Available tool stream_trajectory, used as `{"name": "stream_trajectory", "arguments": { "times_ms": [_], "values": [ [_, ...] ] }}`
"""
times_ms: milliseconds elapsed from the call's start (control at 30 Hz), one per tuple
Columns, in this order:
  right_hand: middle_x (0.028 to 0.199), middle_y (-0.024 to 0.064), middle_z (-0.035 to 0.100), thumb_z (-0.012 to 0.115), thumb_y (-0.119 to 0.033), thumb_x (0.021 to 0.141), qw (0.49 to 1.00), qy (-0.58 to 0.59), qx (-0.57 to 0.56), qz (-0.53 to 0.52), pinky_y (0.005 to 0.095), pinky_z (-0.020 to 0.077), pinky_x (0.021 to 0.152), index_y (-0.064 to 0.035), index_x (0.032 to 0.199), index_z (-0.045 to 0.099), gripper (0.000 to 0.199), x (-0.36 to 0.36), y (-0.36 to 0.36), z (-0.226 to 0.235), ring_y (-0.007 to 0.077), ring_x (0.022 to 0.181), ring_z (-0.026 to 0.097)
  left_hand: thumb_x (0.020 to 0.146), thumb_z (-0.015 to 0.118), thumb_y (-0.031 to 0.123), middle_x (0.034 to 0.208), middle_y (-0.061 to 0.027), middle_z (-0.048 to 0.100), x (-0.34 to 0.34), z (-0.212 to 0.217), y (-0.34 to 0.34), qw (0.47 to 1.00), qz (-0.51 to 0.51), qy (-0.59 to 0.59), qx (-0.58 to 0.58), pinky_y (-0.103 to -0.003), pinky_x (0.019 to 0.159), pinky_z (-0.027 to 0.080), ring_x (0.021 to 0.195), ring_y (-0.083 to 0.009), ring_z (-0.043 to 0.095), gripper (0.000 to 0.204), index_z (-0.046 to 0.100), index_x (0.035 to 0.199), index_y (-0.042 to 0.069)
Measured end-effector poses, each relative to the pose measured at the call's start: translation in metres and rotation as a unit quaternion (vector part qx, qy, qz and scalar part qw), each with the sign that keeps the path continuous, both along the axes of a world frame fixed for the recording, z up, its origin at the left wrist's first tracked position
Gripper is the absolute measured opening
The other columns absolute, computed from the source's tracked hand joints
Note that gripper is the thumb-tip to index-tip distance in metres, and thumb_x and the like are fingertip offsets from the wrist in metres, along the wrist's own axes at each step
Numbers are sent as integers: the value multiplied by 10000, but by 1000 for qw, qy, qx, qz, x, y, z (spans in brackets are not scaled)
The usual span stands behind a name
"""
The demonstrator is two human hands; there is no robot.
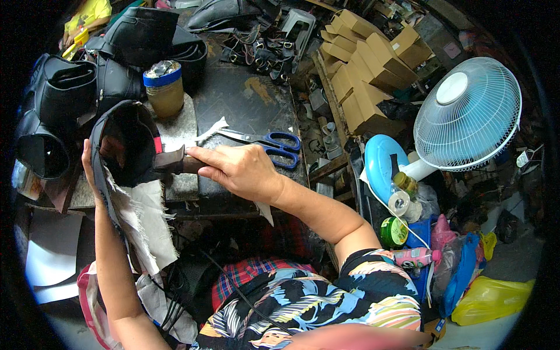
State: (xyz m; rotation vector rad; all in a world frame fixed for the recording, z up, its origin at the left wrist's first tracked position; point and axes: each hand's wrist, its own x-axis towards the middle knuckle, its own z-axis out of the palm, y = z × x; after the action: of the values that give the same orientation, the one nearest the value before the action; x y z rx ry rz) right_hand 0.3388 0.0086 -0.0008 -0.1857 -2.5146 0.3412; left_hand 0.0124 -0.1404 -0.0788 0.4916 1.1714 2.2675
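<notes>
An unfinished black boot upper [104, 125], with white frayed cloth lining [149, 219] hanging from it, stands at the left of the workbench. My left hand [88, 166] grips its outer left side, and some fingers show dimly inside the opening. My right hand [245, 172] is closed, index finger stretched forward, on a flat dark brown tool [170, 161] whose exact kind I cannot make out. The tool's far end reaches the upper's right edge, beside a small red patch. Blue-handled scissors [274, 143] lie just beyond my right hand.
Black boots [64, 87] crowd the left side. A jar with a blue rim [163, 87] stands behind the upper on a light slab. Straps with buckles [259, 55] lie at the back. Right are cardboard boxes [373, 81], a fan [466, 116] and bags. Another person [84, 20] is far left.
</notes>
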Motion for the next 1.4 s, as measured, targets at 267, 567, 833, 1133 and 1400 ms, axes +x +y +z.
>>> {"name": "stream_trajectory", "arguments": {
  "times_ms": [267,567,833,1133,1400],
  "values": [
    [814,93,684,588,-367,966,998,-52,24,27,385,549,598,-185,1282,634,367,-16,0,-2,281,698,683,1039,440,401,1303,-122,591,-47,-48,-9,993,-68,91,30,-346,1067,412,1163,-194,583,508,539,1358,19],
    [787,86,659,604,-355,961,1000,-4,15,19,389,532,574,-193,1304,626,380,-15,-4,-6,290,671,665,1047,428,325,1383,-141,550,-46,-61,-6,980,90,176,10,-384,1077,436,1217,-233,568,492,482,1418,6],
    [863,111,705,585,-380,971,994,-106,-2,32,388,554,586,-187,1315,618,396,-33,-13,12,299,733,699,1018,453,429,1298,-138,615,-16,-25,0,992,83,93,12,-384,1036,464,1151,-244,608,541,555,1349,14],
    [976,123,729,608,-377,958,995,70,-51,57,386,562,640,-197,1288,641,377,-33,-12,12,310,766,705,995,478,511,1244,-137,660,-6,-21,1,999,42,13,-8,-389,1007,484,1112,-245,634,596,598,1312,21],
    [944,151,714,595,-344,970,995,-54,-56,62,421,563,676,-157,1276,634,361,-32,-6,-4,354,804,691,1026,455,439,1320,-125,594,-35,-46,-10,996,-90,22,3,-387,1051,446,1194,-226,581,526,541,1358,41]
  ]
}}
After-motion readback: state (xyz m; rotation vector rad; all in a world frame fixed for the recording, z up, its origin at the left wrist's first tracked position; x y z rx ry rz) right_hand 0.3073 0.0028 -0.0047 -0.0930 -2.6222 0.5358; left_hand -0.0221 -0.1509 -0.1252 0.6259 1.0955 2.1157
